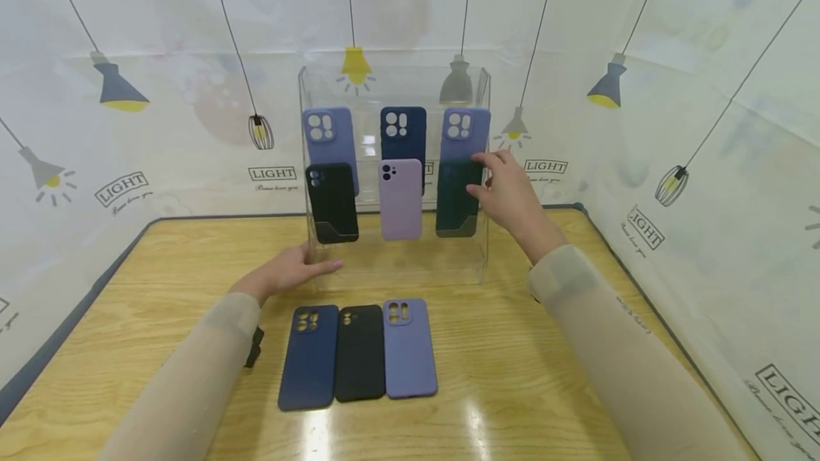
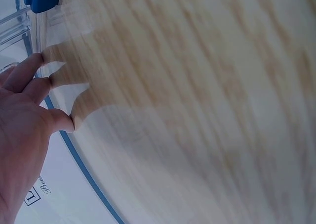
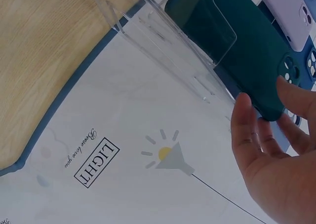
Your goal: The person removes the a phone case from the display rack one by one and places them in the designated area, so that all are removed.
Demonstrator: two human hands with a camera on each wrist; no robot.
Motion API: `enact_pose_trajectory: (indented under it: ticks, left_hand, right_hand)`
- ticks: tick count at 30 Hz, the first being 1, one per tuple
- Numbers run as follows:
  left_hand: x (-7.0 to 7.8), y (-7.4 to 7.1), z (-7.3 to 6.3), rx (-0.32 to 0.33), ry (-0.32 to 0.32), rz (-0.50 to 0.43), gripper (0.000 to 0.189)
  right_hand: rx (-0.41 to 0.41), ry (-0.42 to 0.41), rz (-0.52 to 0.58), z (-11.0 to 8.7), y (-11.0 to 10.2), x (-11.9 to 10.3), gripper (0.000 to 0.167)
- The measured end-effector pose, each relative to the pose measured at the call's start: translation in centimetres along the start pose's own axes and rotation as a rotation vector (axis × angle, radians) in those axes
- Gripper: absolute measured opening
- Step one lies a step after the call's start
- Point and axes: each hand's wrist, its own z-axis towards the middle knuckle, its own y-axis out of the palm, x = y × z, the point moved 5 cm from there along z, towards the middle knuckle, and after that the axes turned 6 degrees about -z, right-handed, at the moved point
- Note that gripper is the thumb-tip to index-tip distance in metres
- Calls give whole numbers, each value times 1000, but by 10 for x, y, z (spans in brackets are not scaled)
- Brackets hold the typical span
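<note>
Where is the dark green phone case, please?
In the head view, the green case sits lower right in the clear plastic stand, touching the right hand.

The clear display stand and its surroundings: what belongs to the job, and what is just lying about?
Probably part of the job:
clear display stand
dark green phone case, at the right hand
five other phone cases in the stand
three phone cases lined up in front

Seemingly just surroundings:
wooden table
lamp-print backdrop
black object by the left sleeve (purpose unclear)
</note>
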Motion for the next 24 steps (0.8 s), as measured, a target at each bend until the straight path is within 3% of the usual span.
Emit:
enact_pose_trajectory:
  ticks: [7,13,24]
  left_hand:
    - [-2,0,1,7,-3,-5,128]
    - [-2,1,1,7,2,-5,126]
    - [-1,0,1,7,0,6,128]
  right_hand:
    - [91,-73,70,-3,3,1,46]
    - [130,-135,86,-7,9,4,45]
    - [198,-211,12,-17,17,8,49]
